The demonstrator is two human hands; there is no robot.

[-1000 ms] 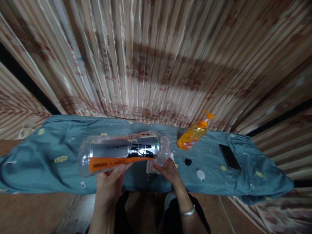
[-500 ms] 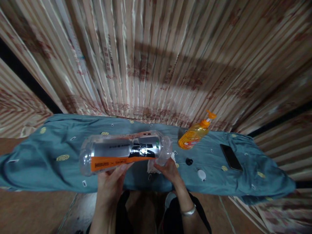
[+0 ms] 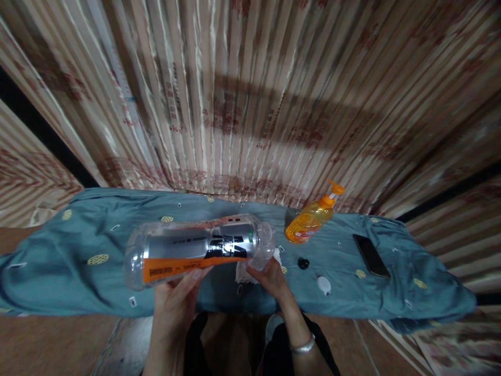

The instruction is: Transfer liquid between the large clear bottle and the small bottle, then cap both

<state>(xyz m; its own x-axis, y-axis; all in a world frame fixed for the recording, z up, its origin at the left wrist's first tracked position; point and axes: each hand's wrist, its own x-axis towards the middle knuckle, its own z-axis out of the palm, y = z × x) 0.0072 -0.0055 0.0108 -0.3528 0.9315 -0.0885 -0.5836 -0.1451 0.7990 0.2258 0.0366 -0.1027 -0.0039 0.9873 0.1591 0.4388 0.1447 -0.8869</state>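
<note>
A large clear plastic bottle [image 3: 188,245] with a silver and orange label lies sideways in the air above the cloth, its neck end to the right. My left hand [image 3: 176,297] grips its body from below, the thumb along the orange strip. At the neck end, my right hand [image 3: 271,277] is closed around the bottle; most of its fingers are hidden behind the clear plastic. White tissue [image 3: 245,274] shows below the neck, beside the right hand; whether the hand touches it I cannot tell.
To the right stands an orange pump bottle [image 3: 309,222]. Nearer me are a small black cap [image 3: 303,262] and a white round lid [image 3: 324,284], with a dark phone [image 3: 371,255] farther right. A green cloth [image 3: 102,282] covers the table before a pleated curtain [image 3: 242,104].
The view has shifted slightly. Both hands keep their hold on the plastic bottle, whose left end sits a little lower.
</note>
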